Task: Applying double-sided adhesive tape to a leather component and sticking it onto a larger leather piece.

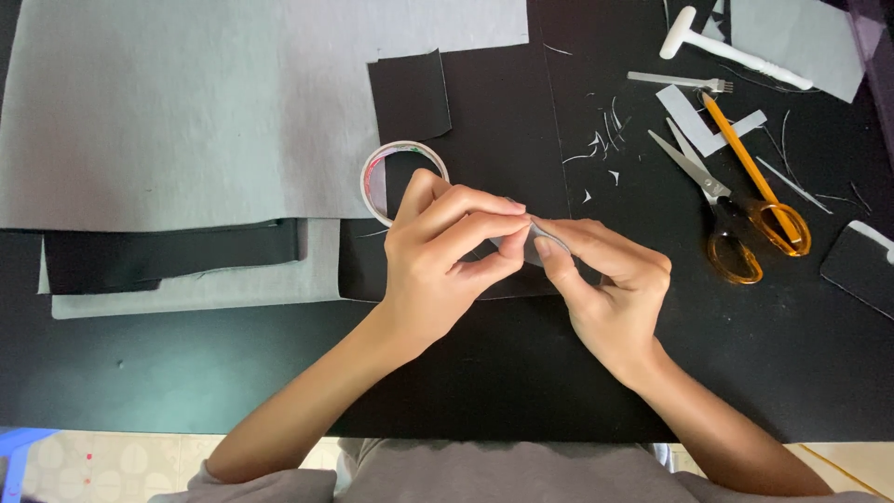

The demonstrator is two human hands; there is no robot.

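My left hand (445, 256) and my right hand (605, 284) meet over the middle of the black table (521, 373). Together they pinch a small grey piece of material (538, 240) between fingertips and thumbs. Just behind my left hand lies a roll of clear tape (384, 171) on black sheets (494, 121), the thumb close to its rim. Most of the small piece is hidden by my fingers.
A large grey sheet (205, 102) covers the left, with black and grey layers (168, 261) under it. At right lie orange-handled scissors (736, 219), a yellow pencil (745, 158), a small metal pronged tool (678, 82), a white mallet (736, 51), grey offcuts (694, 116) and a dark phone (861, 268).
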